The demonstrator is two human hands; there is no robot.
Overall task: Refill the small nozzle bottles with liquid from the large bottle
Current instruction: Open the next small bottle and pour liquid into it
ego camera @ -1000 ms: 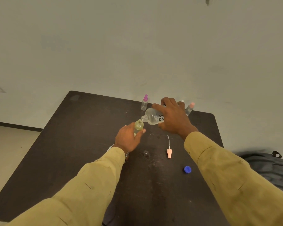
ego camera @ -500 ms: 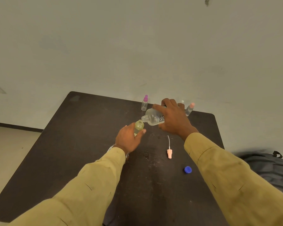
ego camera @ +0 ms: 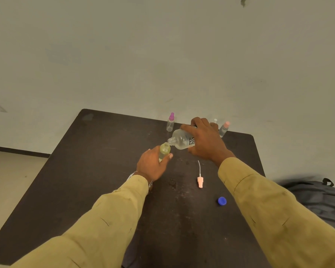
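Note:
My left hand [ego camera: 152,165] grips a small open bottle [ego camera: 164,150] with a greenish tint, held upright on the dark table [ego camera: 97,171]. My right hand [ego camera: 205,142] holds the large clear bottle [ego camera: 180,141] tipped on its side, its open neck right at the small bottle's mouth. A peach spray nozzle with its thin tube [ego camera: 200,180] lies on the table below my right hand. A blue cap [ego camera: 222,201] lies nearer to me on the right.
At the table's far edge stand a small bottle with a purple nozzle [ego camera: 170,122], one with a peach nozzle [ego camera: 224,129], and a white-topped one [ego camera: 215,120] mostly hidden behind my right hand. A grey backpack [ego camera: 317,200] lies on the floor at right.
Both hands and the bottles have stayed almost still, with the large bottle kept tipped at the small bottle's mouth.

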